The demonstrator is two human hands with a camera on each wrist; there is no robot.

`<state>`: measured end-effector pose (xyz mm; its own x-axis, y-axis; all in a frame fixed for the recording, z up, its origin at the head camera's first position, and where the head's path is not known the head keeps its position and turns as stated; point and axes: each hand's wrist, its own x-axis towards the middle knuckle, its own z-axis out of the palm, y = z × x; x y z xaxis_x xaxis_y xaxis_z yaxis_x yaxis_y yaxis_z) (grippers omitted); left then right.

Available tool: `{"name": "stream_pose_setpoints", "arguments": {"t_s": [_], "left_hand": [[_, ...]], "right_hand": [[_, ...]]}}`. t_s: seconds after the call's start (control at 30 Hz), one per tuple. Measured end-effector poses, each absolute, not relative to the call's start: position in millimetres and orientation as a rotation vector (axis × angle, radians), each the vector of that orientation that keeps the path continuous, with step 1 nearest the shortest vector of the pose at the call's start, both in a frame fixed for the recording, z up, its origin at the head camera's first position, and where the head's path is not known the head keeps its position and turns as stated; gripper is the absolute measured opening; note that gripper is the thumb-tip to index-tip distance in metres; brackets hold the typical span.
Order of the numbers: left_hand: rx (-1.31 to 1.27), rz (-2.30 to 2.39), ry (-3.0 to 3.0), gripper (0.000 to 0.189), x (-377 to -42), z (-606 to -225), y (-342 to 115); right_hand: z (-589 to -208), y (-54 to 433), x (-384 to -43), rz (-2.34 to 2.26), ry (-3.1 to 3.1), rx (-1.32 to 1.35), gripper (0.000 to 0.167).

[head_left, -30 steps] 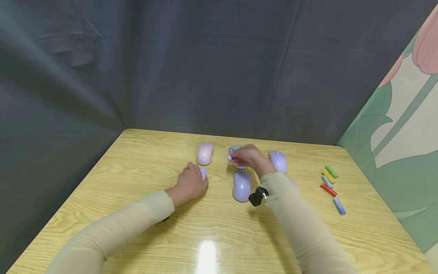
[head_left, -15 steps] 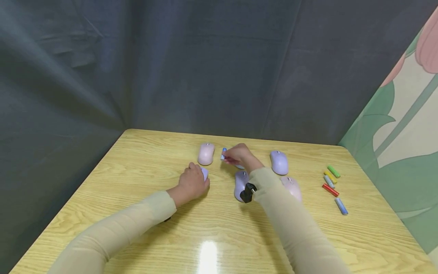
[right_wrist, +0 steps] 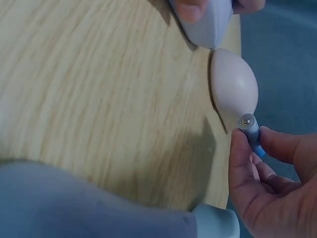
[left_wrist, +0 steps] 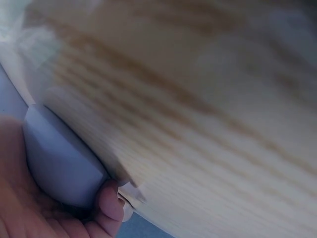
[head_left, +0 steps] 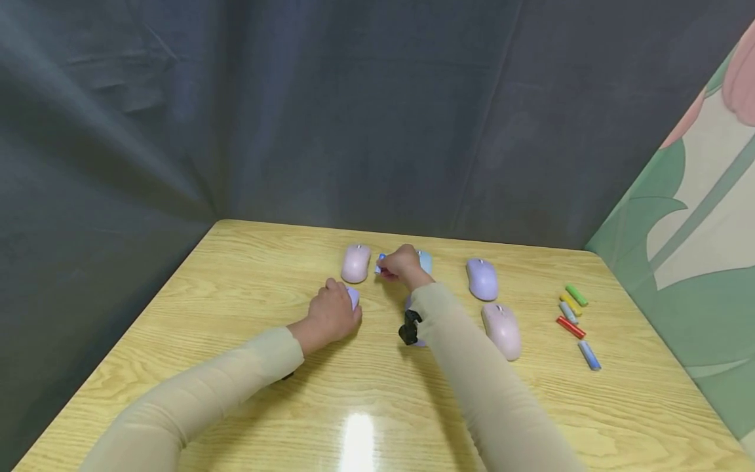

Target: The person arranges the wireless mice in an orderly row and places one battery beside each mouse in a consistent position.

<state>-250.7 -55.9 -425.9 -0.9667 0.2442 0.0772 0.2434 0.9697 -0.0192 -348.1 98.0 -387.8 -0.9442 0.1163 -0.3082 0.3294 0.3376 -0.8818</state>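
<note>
My left hand (head_left: 333,309) grips a purple computer mouse (head_left: 353,297) on the table, palm over it; the left wrist view shows the mouse's side (left_wrist: 62,158) against the palm and a fingertip. Between thumb and fingers, my right hand (head_left: 402,263) pinches a small blue and white battery (right_wrist: 251,131), its metal end turned to the right wrist camera. The battery is just right of a pink mouse (head_left: 356,263) at the back. A light blue mouse (head_left: 425,262) stands right of this hand, partly covered. Another purple mouse (right_wrist: 89,208) is mostly hidden under the right wrist.
Farther right on the wooden table (head_left: 248,282) lie a purple mouse (head_left: 482,279) and a pink mouse (head_left: 502,331). Several small coloured cylinders, including a red one (head_left: 571,327) and a blue one (head_left: 589,355), lie near the right side. A dark curtain (head_left: 366,118) hangs behind.
My right hand has carried the battery left, from in front of the light blue mouse to beside the back pink mouse. The left hand stays on its mouse.
</note>
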Motion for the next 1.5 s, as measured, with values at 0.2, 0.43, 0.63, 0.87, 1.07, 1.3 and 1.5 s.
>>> {"name": "stream_pose_setpoints", "arguments": {"t_s": [0.2,0.43,0.63,0.87,1.07,1.3,1.5], "left_hand": [[-0.387,0.019,-3.039,0.061,-250.0,-423.7,-55.8],[-0.375,0.001,-3.041,0.060,-250.9,-425.3,-55.7],[-0.373,0.002,-3.047,0.060,-251.0,-427.2,-56.2],[-0.364,-0.036,-3.057,0.059,-251.0,-426.8,-55.5],[-0.348,-0.043,-3.053,0.058,-250.9,-426.4,-55.1],[-0.355,-0.038,-3.046,0.058,-251.3,-428.5,-55.5],[-0.360,-0.037,-3.041,0.058,-251.4,-429.1,-55.9]], "right_hand": [[-388.9,93.6,-350.0,-1.546,2.521,0.414,0.018],[-392.0,89.5,-348.9,-1.469,2.564,0.430,0.018],[-396.5,85.3,-348.1,-1.407,2.589,0.459,0.017],[-399.5,82.6,-347.9,-1.407,2.601,0.456,0.020],[-402.9,81.6,-348.3,-1.372,2.646,0.420,0.015],[-402.0,80.6,-344.1,-1.330,2.694,0.374,0.009],[-400.7,80.5,-342.6,-1.320,2.695,0.357,0.009]]}}
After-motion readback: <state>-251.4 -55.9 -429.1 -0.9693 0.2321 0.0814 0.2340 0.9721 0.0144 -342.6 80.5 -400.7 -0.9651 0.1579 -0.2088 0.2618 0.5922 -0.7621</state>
